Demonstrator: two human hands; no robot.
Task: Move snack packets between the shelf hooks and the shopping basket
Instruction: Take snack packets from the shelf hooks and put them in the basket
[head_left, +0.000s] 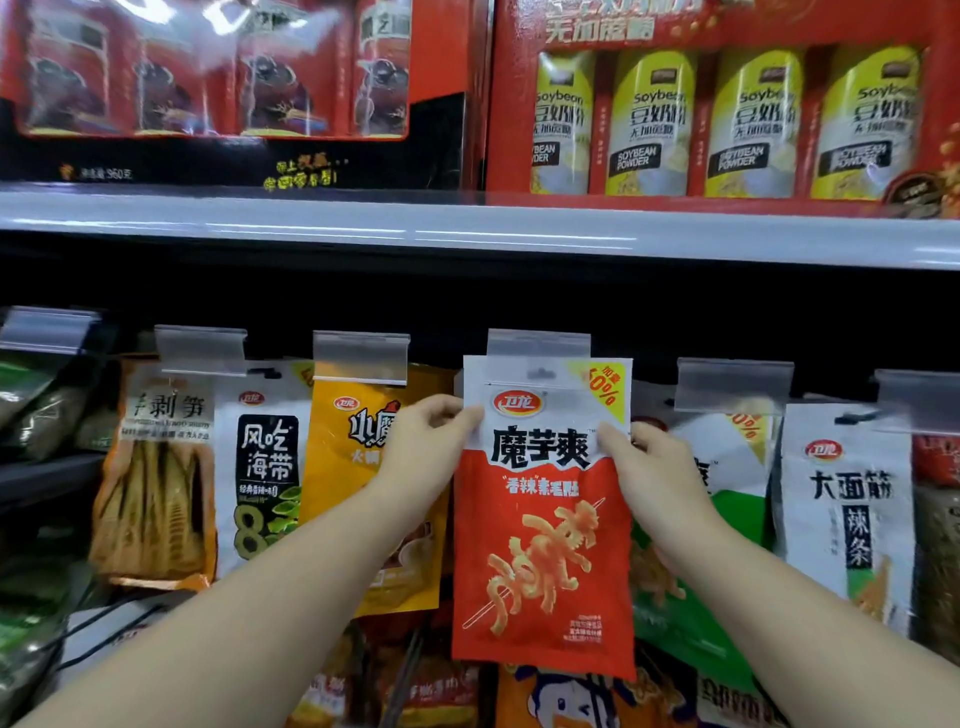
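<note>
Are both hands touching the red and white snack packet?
Touching. The head view shows the left hand pinching the red and white packet's left edge and the right hand pinching its right edge.

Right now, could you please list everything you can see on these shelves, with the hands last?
red and white packet: one, in front of the hooks at centre, held at its two upper edges
yellow packet: one, hanging left of centre, partly behind the left forearm
white seaweed packet: one, white with black label, left of the yellow one
bamboo shoot packet: one, orange-brown, far left
white packet with black lettering: one, hanging at right
price tag holders: six, clear plastic, above the hooks
soybean powder packs: four, yellow, in a red box, upper right
left hand: pinches the packet's left edge
right hand: pinches its right edge
</note>
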